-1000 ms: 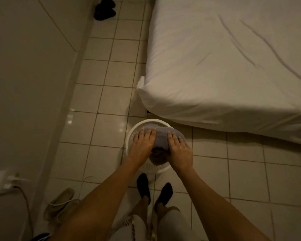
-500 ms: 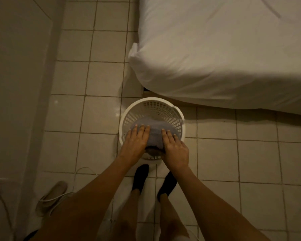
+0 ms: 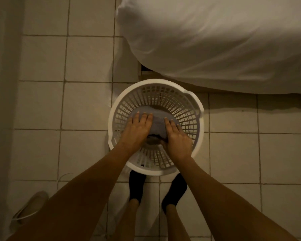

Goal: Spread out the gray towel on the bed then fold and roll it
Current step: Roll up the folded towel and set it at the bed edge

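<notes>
A gray towel (image 3: 157, 120) lies bundled inside a round white laundry basket (image 3: 199, 119) on the tiled floor. My left hand (image 3: 137, 129) grips the towel's left side, fingers laid over the top. On the towel's right side my right hand (image 3: 176, 136) holds it the same way. Both hands are down inside the basket. The bed (image 3: 224, 40), covered by a white sheet, fills the upper right just beyond the basket.
A wall (image 3: 2, 101) runs down the left side. A beige shoe (image 3: 31, 206) and a white cord (image 3: 63, 178) lie on the floor at lower left. My feet in black socks (image 3: 136, 186) stand just behind the basket.
The view has tilted down and closer over the basket. Both hands have sunk with the towel deeper into the basket.
</notes>
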The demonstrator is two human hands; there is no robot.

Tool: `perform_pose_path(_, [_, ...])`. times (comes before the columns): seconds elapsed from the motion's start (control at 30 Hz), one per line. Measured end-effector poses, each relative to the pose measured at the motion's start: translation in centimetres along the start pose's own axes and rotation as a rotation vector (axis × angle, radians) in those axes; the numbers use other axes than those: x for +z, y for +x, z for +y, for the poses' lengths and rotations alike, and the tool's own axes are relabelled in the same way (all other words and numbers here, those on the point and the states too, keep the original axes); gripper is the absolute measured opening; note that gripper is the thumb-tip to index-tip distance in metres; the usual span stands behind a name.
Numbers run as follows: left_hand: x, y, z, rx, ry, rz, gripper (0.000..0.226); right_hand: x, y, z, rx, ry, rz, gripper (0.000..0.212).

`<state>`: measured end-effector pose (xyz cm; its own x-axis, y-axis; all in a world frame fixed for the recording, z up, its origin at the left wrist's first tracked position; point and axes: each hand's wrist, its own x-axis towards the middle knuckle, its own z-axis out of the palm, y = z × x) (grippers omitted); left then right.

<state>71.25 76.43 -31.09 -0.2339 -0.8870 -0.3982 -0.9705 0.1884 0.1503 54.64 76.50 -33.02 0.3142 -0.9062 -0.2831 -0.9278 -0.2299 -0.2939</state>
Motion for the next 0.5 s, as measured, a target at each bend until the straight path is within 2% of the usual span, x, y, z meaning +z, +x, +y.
perform_pose_path(0.27, [4.6, 0.9, -0.2, -0.031, -0.012, 0.060, 0.073, 3.2, 0.3, 0.7, 0.030, -0.018, 0.077, 0.077])
perform_pose_path(0.37, [7.0, -0.3, -0.4, -0.056, -0.053, 0.003, 0.076, 5.8, -0.7, 0.4, 0.060, -0.052, -0.006, 0.076])
perform_pose_path(0.43, [8.5, -0.7, -0.4, -0.081, -0.061, -0.139, 0.077, 7.3, -1.1, 0.1, 0.078, -0.052, -0.113, 0.072])
perform_pose_path(0.5, [9.6, -0.6, -0.6, -0.099, -0.033, -0.214, 0.081, 8.6, -1.2, 0.0, 0.090, -0.030, -0.231, 0.071])
